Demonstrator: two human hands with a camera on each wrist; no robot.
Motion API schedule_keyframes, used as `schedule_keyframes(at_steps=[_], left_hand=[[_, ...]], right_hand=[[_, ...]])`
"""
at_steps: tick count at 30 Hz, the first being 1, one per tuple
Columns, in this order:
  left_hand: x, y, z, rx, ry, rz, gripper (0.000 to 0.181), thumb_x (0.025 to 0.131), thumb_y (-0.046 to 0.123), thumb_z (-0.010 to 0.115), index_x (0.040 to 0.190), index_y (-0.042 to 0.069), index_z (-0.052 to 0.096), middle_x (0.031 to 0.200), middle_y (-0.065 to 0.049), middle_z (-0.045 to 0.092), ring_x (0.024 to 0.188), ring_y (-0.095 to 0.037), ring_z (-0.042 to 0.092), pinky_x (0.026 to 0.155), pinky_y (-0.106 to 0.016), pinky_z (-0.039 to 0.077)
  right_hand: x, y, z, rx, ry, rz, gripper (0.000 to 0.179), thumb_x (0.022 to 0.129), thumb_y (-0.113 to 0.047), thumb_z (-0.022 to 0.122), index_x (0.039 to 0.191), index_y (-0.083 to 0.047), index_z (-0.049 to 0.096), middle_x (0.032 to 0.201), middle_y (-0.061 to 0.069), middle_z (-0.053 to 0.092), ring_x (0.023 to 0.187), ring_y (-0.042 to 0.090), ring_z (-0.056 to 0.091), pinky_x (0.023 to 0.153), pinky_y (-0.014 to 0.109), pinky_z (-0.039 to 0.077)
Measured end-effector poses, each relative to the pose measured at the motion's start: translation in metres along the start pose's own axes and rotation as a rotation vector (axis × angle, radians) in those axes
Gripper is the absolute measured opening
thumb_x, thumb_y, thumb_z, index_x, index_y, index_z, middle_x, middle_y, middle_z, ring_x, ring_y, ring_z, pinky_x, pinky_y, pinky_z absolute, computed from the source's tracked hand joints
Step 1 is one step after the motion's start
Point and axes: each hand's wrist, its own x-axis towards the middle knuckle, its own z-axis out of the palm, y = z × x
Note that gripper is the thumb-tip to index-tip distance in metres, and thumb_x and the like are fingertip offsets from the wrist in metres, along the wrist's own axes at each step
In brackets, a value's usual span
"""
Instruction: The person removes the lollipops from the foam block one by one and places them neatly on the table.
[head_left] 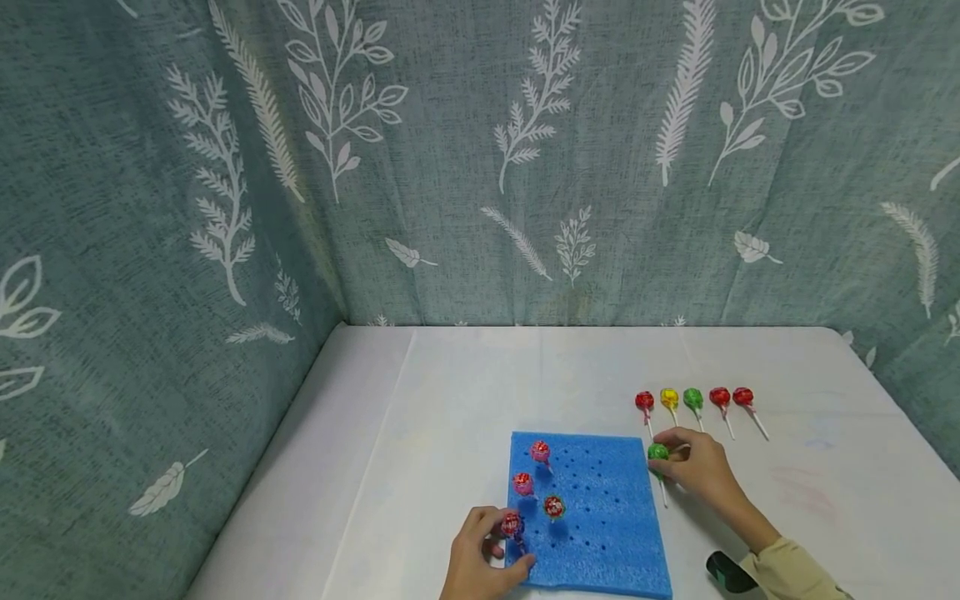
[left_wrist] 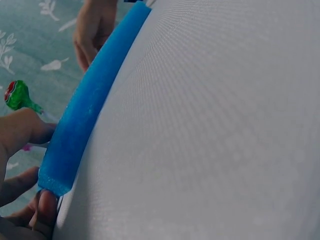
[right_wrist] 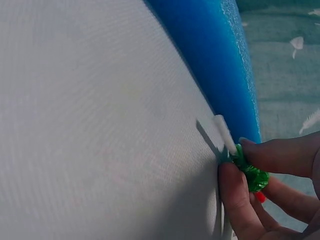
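While blue foam [head_left: 622, 546] separates the hands [head_left: 477, 552] — the right [head_left: 703, 468] pinches a green lollipop [head_left: 657, 452].

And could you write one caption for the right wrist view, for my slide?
A right hand pinches a round green-wrapped lollipop on a white stick beside a blue foam board.

- A flat, rectangular blue foam board [head_left: 615, 550] lies level, dotted with small dark holes; the left hand [head_left: 476, 557] grips its left edge near the front corner.
- A round green-wrapped lollipop with a white stick [head_left: 658, 451] is pinched in the right hand [head_left: 701, 468], just beside the board's right edge, stick slanting toward the person.
- A round red-and-purple-wrapped lollipop [head_left: 512, 523] stands at the board's left edge, beside the left hand's fingers.
- A round green-and-red-wrapped lollipop [head_left: 554, 507] stands farther in.
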Motion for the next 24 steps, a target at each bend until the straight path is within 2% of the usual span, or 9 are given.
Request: schedule_keyframes(at_steps=[10, 15, 24], left_hand=[[0.0002, -0.0016, 0.0003, 0.016, -0.006, -0.025, 0.050, 0.069, 0.024, 0.082, 0.113, 0.006, 0.064, 0.099, -0.001, 0.046, 0.071, -0.006, 0.047, 0.060, -0.021, 0.044], [-0.0003, -0.0028, -0.0001, 0.007, -0.008, -0.012, 0.050, 0.070, 0.023, 0.082, 0.113, 0.005, 0.064, 0.099, -0.001, 0.047, 0.071, -0.005, 0.047, 0.059, -0.021, 0.045], [-0.0002, -0.0021, 0.0004, -0.008, -0.011, -0.024, 0.050, 0.070, 0.023, 0.082, 0.113, 0.007, 0.064, 0.099, -0.001, 0.047, 0.073, -0.007, 0.048, 0.060, -0.021, 0.046]], right_hand=[[0.0007, 0.0011, 0.0035, -0.005, -0.021, 0.014, 0.030, 0.073, -0.002, 0.076, 0.101, 0.003, 0.064, 0.091, 0.016, 0.064, 0.067, 0.019, 0.053, 0.051, 0.026, 0.046], [0.0002, 0.0016, 0.0034, 0.002, -0.033, 0.008, 0.031, 0.073, 0.000, 0.075, 0.102, 0.003, 0.063, 0.094, 0.016, 0.063, 0.067, 0.019, 0.052, 0.051, 0.027, 0.045], [-0.0010, 0.0001, 0.0032, 0.037, -0.047, 0.014, 0.031, 0.073, 0.002, 0.074, 0.103, 0.003, 0.063, 0.097, 0.016, 0.063, 0.064, 0.017, 0.056, 0.052, 0.027, 0.046]])
